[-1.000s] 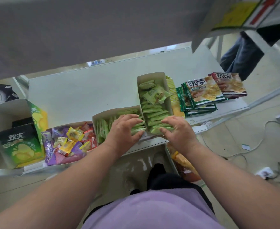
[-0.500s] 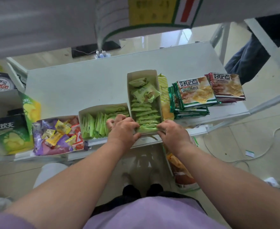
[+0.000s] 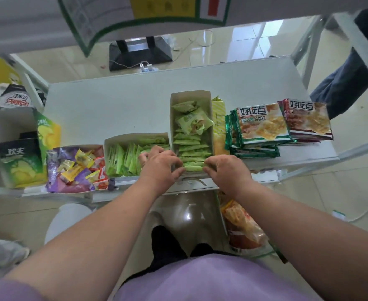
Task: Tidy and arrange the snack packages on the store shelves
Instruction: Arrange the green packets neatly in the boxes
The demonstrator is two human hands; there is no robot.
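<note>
Fingers [image 3: 179, 170] pinching packet [image 3: 193, 168], white shelf [image 3: 113, 109]

- Shelf [image 3: 124, 109]: smooth, matt white.
- Box [image 3: 190, 97]: plain matt cardboard.
- Green packets [image 3: 193, 146]: thin, slightly shiny film.
- Biscuit packs [image 3: 263, 124]: glossy printed foil.
- Floor [image 3: 341, 192]: polished, reflective tile.

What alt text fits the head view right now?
Both hands, left hand and right hand, pinch the frontmost green packet in a long cardboard box on a white shelf. Mixed candies sit left, cracker packs right.
</note>
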